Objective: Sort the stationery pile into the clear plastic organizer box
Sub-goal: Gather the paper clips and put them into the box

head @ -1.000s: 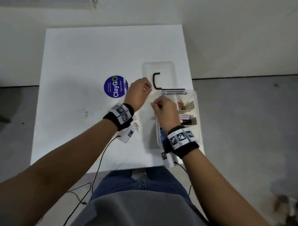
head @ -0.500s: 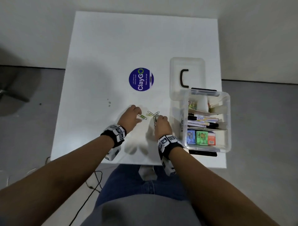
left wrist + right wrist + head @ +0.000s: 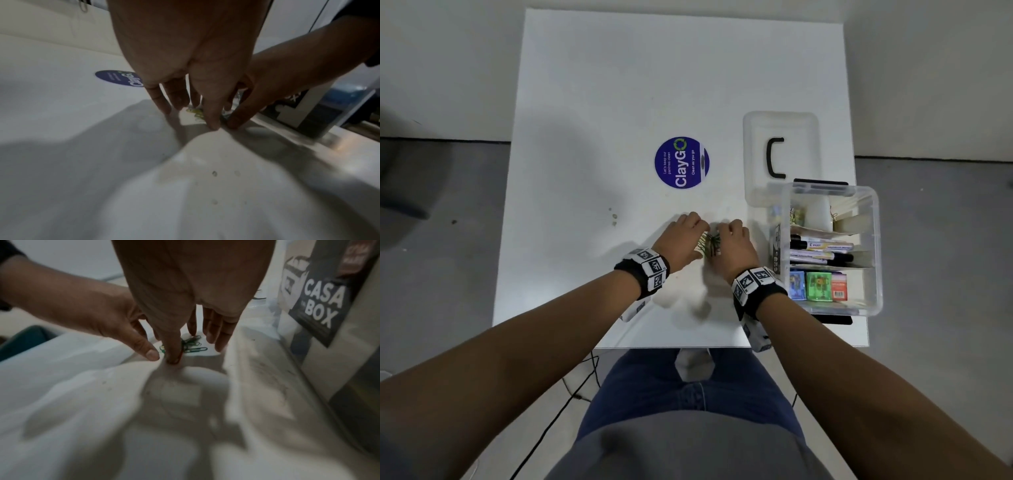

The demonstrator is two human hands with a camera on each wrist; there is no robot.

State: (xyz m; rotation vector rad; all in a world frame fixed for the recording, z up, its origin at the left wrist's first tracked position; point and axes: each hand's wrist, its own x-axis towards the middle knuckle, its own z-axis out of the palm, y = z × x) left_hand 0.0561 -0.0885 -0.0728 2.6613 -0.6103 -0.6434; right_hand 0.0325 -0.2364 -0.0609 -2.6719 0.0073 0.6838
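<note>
Both hands are down on the tabletop [image 3: 592, 85] near its front edge, left hand [image 3: 683, 240] and right hand [image 3: 732, 245], fingers straight, corralling a little heap of paper clips [image 3: 191, 344] between them. The clear organizer box [image 3: 873, 240] sits at the front right corner.

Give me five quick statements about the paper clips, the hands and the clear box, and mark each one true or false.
1. Both hands bracket the paper clips on the table. True: the left hand and right hand have fingertips down on either side.
2. The clear box has its lid on. False: the lid lies on the table behind the open box.
3. The markers lie in the middle compartment of the box. True.
4. The blue round sticker is inside the box. False: it is on the table, to the left of the lid.
5. The left hand holds a marker. False: it holds nothing.
</note>
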